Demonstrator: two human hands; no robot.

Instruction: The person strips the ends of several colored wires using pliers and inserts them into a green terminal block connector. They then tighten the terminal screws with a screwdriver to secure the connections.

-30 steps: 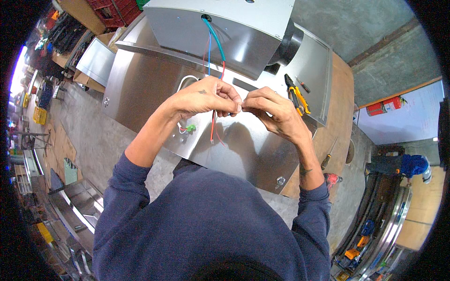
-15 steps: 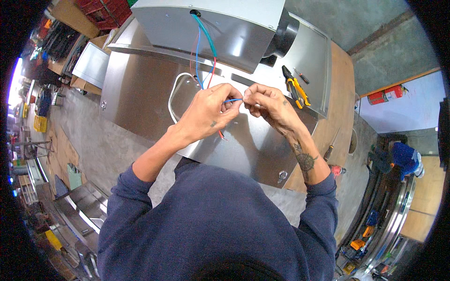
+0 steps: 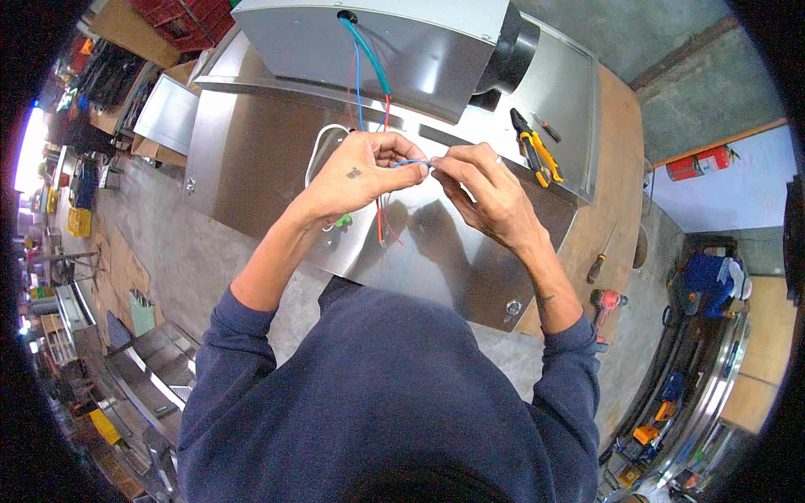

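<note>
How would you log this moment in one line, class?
left hand: holding blue wire; right hand: at wire's end; pliers: on metal surface

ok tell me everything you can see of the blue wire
The blue wire is thin and flexible-looking, with a coating that seems to be plastic. It hangs beside the teal sheath in front of the metal box, then passes out of sight behind the left hand. A short, slightly curved stretch shows again between the hands, held at the fingertips of the left hand and the right hand. Its tip can't be made out.
</note>
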